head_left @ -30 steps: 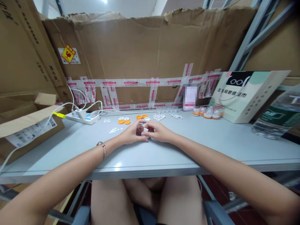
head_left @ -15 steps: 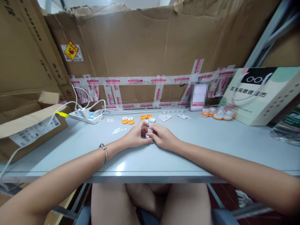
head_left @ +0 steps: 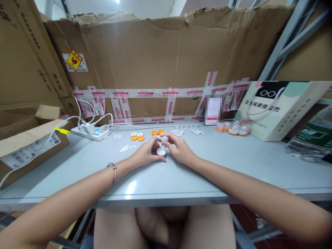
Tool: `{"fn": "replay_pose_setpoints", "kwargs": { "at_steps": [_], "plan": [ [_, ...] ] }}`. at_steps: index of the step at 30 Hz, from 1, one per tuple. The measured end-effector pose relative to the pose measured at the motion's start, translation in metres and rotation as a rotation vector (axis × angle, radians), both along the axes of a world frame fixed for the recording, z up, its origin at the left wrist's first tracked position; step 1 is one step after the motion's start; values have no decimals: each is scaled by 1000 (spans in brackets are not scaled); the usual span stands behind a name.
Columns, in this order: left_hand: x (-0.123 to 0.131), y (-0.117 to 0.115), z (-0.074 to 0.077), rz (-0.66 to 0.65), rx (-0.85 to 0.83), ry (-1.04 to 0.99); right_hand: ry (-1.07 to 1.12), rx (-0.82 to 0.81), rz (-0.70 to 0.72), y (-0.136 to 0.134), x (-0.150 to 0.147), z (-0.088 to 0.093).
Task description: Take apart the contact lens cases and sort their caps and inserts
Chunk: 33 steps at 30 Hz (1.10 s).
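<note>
A small, shallow white round cup (head_left: 161, 152) stands on the table with its open side up. My left hand (head_left: 147, 152) curls around it, thumb at the near side and fingers at the far side. Between the thumb and fingers of my right hand (head_left: 181, 148) is a small white plastic part (head_left: 165, 138), held just above and behind the cup. Its exact shape is too small to make out. Behind my hands lie orange rings (head_left: 155, 132), and white rings and parts partly hidden by my fingers.
Piles of small white parts (head_left: 177, 132) lie behind my right hand, and white discs (head_left: 124, 149) on the left. Orange-and-white assembled pieces (head_left: 233, 129) sit by a paper bag (head_left: 269, 110). A power strip (head_left: 90, 132), an open carton (head_left: 31, 148) and a water bottle (head_left: 310, 135) flank the table.
My right hand has lifted the small white part up and away from the cup, so the cup's inside now shows. My left hand stays around the cup. The view has shifted slightly.
</note>
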<state>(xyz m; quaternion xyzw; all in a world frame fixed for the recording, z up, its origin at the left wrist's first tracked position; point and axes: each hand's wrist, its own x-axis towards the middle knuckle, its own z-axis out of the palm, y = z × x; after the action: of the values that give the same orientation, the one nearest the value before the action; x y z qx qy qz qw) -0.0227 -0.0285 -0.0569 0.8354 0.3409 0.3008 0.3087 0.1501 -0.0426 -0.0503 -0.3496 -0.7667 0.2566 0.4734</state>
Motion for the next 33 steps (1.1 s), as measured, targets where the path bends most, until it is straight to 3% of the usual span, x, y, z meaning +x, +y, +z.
{"fn": "replay_pose_setpoints", "kwargs": {
  "at_steps": [7,11,18,24,33],
  "plan": [
    [-4,-8,17,88,121,-101,297,-278,185,-3,-3,2],
    [-6,-19,31,-19,133,-196,413,-370,300,-11,-2,11],
    [-3,-43,51,-166,85,-328,514,-389,481,-30,-3,26],
    [-2,-56,46,-154,-60,-539,536,-451,498,-42,-9,27],
    [-2,-56,41,-233,-102,-524,504,-447,529,-45,-8,21]
  ]
}}
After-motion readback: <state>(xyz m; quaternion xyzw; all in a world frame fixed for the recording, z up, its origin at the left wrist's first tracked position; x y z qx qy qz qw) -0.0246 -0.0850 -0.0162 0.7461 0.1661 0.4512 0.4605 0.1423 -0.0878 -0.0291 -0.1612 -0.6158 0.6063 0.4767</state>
